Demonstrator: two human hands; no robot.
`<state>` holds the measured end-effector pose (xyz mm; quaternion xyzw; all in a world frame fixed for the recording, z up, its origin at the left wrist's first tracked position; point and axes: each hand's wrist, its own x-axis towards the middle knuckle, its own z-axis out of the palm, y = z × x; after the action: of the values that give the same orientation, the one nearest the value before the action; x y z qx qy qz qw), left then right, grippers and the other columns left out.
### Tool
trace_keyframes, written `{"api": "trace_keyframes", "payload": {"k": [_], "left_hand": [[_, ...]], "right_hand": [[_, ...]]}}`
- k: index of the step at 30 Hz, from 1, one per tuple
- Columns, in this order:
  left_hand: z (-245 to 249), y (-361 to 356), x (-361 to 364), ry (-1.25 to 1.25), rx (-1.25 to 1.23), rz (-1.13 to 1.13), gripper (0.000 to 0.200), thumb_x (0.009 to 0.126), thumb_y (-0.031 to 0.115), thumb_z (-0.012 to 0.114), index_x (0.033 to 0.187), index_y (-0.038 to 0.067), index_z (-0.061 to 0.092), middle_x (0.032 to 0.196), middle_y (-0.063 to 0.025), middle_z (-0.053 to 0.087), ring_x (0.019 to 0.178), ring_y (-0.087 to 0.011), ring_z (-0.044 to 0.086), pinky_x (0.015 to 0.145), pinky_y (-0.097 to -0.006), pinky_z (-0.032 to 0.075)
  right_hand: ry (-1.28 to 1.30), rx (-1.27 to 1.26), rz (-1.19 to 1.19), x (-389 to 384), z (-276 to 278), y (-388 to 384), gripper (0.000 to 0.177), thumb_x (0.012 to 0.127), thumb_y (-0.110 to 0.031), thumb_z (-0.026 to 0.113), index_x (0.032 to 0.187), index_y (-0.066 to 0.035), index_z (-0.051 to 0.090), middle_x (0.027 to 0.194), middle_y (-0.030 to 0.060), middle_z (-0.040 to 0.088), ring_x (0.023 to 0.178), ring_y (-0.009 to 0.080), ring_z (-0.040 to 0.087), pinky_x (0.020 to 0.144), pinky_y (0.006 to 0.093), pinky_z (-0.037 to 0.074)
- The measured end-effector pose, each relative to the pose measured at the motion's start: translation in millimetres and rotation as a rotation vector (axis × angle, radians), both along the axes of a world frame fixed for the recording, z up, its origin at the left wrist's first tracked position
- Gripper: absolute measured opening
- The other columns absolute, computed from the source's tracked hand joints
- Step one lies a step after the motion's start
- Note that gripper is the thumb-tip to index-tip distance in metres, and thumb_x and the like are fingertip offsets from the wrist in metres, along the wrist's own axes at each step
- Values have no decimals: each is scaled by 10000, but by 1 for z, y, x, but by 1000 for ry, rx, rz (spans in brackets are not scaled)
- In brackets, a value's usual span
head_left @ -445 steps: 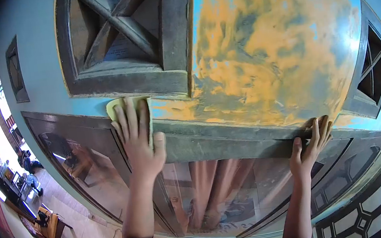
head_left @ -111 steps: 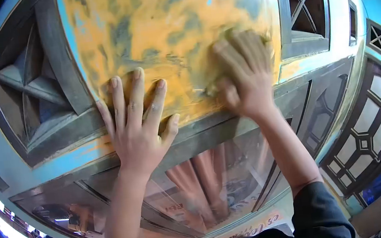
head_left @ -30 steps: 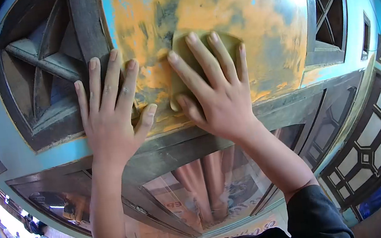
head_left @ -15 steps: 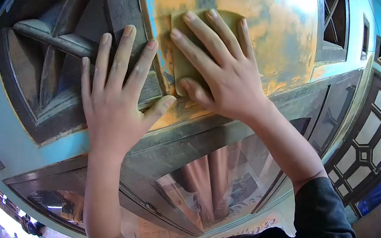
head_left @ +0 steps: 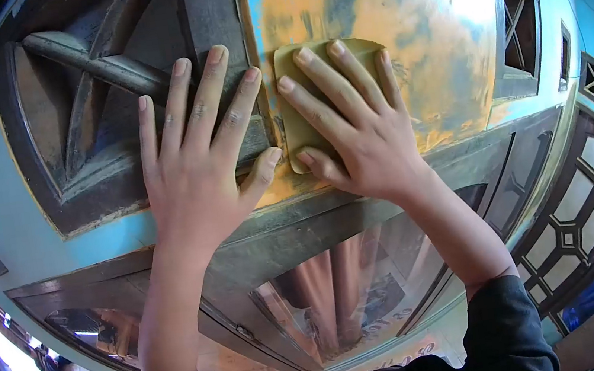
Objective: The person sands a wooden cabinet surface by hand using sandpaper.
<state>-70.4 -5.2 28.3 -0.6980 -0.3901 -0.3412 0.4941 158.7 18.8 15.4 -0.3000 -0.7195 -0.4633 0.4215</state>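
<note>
My right hand [head_left: 378, 148] lies flat with spread fingers on a sheet of sandpaper [head_left: 306, 113], pressing it against a wall patch [head_left: 435, 39] smeared orange and grey. The thumb rests near the sheet's lower left edge. To the left, my left hand [head_left: 197, 168] is spread flat, its fingers over the dark wooden window frame [head_left: 204, 17] and its thumb reaching toward the orange patch. Nothing shows in the left hand. The palms of both hands are hidden.
A dark wooden ledge [head_left: 272, 222] runs below both hands, above glass panes [head_left: 356, 290] with reflections. Farther right are a small crossed window [head_left: 515, 21] and a paneled door [head_left: 579, 216]. Light blue wall [head_left: 0, 209] surrounds the frame at left.
My right hand has slid the sandpaper down the wall and a little closer to the window frame. My left hand stays spread flat. The view has shifted slightly.
</note>
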Motion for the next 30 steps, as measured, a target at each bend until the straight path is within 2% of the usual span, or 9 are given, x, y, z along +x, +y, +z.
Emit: {"api": "trace_keyframes", "payload": {"k": [3, 6, 7, 9, 14, 19, 23, 30], "left_hand": [[-2, -1, 0, 16, -9, 41, 717, 955, 515, 548, 1591, 206, 427, 1694, -114, 290, 1562, -380, 235, 1234, -646, 137], [-3, -1, 2, 7, -14, 56, 725, 956, 515, 541, 1598, 204, 414, 1702, -112, 271, 1573, -382, 202, 1235, -656, 112], [-3, 0, 2, 6, -15, 54, 727, 956, 516, 539, 1600, 204, 412, 1704, -110, 266, 1576, -383, 192, 1235, -659, 106], [-4, 0, 2, 12, -19, 55, 730, 953, 518, 539, 1600, 204, 412, 1705, -110, 263, 1576, -384, 193, 1235, -661, 100], [-4, 0, 2, -5, -21, 55, 734, 945, 511, 548, 1597, 202, 415, 1706, -112, 260, 1576, -385, 193, 1233, -666, 94], [-4, -2, 3, -15, -24, 48, 728, 932, 477, 566, 1592, 207, 423, 1707, -106, 259, 1576, -382, 195, 1229, -675, 94], [-5, -1, 4, -30, -19, 61, 710, 935, 456, 560, 1593, 225, 423, 1709, -94, 257, 1576, -381, 197, 1225, -684, 100], [-7, 0, 5, -18, 0, 115, 694, 973, 508, 504, 1608, 247, 396, 1715, -87, 245, 1581, -384, 179, 1208, -717, 68]], "right_hand": [[26, 32, 9, -5, 22, -2, 761, 844, -466, 688, 1552, -278, 479, 1632, 37, 405, 1494, 302, 385, 1212, 654, 226], [42, 56, -23, -7, 19, 1, 768, 839, -473, 693, 1552, -287, 477, 1633, 33, 404, 1499, 296, 379, 1210, 655, 230], [48, -7, -10, -5, 9, -2, 769, 840, -482, 691, 1554, -293, 475, 1630, 29, 408, 1504, 291, 373, 1211, 654, 229], [18, -10, -10, -1, 3, -4, 765, 846, -484, 687, 1555, -294, 472, 1630, 26, 408, 1508, 290, 367, 1213, 653, 227], [6, 43, -6, -7, 27, 0, 723, 886, -481, 656, 1560, -301, 466, 1633, 24, 405, 1513, 283, 359, 1220, 647, 221], [-8, -34, 0, 4, -9, -2, 711, 883, -454, 657, 1555, -317, 469, 1631, 16, 407, 1504, 297, 372, 1215, 652, 225], [12, 20, 21, -10, 24, -1, 708, 887, -461, 652, 1556, -315, 469, 1627, 20, 411, 1502, 295, 375, 1207, 657, 231], [-16, -50, -26, 14, -14, -1, 694, 905, -530, 620, 1555, -344, 465, 1658, 18, 373, 1529, 298, 338, 1229, 645, 179]]}}
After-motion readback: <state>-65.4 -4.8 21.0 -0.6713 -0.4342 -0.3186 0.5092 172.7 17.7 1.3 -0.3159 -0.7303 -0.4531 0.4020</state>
